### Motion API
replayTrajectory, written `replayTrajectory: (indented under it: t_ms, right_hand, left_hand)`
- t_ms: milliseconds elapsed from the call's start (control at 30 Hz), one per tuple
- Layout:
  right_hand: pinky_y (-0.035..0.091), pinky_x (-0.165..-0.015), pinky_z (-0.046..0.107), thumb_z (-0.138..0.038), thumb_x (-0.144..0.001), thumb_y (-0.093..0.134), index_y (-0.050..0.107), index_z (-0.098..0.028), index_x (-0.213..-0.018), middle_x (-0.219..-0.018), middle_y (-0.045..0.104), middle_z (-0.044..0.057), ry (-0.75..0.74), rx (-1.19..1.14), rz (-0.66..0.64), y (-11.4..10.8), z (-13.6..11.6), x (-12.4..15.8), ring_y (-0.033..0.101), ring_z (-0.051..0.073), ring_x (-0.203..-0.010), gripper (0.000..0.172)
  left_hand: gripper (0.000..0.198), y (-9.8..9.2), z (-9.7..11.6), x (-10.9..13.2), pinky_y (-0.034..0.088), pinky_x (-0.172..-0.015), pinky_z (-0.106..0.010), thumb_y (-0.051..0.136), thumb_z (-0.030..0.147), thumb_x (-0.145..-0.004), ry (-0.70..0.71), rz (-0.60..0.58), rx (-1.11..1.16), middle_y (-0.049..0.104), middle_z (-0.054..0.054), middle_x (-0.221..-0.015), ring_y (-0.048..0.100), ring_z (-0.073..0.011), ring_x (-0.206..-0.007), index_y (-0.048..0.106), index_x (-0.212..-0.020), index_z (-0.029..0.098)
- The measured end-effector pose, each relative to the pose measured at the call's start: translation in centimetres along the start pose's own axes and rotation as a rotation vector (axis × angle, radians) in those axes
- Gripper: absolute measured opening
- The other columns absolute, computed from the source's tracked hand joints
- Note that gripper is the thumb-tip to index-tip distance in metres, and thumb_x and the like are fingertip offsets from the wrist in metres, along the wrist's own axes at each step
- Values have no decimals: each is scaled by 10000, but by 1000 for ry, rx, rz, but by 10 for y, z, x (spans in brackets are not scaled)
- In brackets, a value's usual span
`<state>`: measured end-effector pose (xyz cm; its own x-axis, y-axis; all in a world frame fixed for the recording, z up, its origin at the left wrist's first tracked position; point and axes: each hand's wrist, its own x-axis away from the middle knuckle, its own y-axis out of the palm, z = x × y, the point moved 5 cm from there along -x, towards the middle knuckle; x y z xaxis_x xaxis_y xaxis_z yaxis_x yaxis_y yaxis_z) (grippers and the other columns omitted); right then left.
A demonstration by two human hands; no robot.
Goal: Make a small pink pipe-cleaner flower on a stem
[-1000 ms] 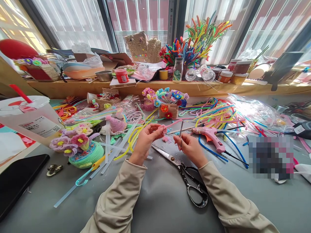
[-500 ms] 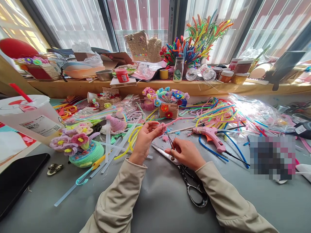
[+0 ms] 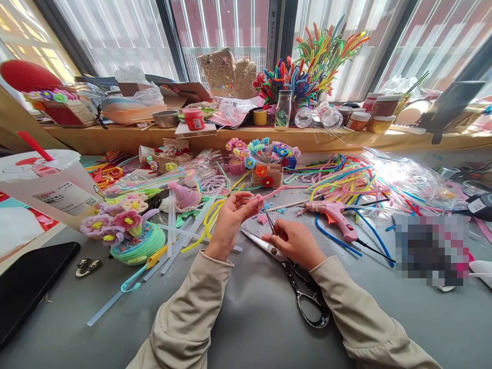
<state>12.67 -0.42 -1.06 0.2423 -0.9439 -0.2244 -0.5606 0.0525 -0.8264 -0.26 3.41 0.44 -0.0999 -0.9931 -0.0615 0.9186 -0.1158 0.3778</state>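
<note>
Cluttered desk [image 3: 246, 312]: right hand [image 3: 295, 242], gripping a thin tool [image 3: 268, 222], has lowered its tip to the pink tuft [image 3: 259, 201] the left hand [image 3: 230, 221] pinches.

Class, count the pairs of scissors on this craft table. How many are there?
2. A large pair lies on the table between the forearms; what looks like a small pair is in the right hand. More may hide under the clutter.

Bright daylight from curtained windows [image 3: 230, 31]; sharp centre, edges bowed.
</note>
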Motion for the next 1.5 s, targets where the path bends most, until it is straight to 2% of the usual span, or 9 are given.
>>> replayTrajectory:
  t_ms: [300,667,1133,1500]
  right_hand:
    - [213,-455,193,-525,-708,406,397,-180,-568,-489,431,-39,-1,-3,-13,1,1,-1,347,79,-460,373]
    - [205,-446,193,-493,-713,420,389,-180,-548,-470,420,-39,8,30,53,-3,2,-1,327,77,-445,356]
    - [222,-458,188,-503,-717,406,392,-180,-551,-483,431,-35,1,35,6,-1,1,-2,345,81,-459,364]
    - [198,-451,192,-380,-729,444,346,-181,-525,-462,387,-48,2,10,30,1,5,-2,284,78,-450,302]
  left_hand:
    - [244,-1,-1,0,457,-658,-226,625,184,-607,-1,8,-21,612,5,-688,567,-86,-661,499,-811,140]
    - [244,0,-1,0,456,-662,-229,623,188,-612,1,9,-24,610,5,-689,568,-86,-665,499,-817,141]
    - [240,0,0,0,455,-665,-233,625,193,-608,-7,11,-23,606,7,-676,562,-82,-652,503,-808,142]
    - [246,0,0,1,456,-654,-224,624,200,-606,1,1,-29,604,8,-673,561,-79,-632,505,-813,141]
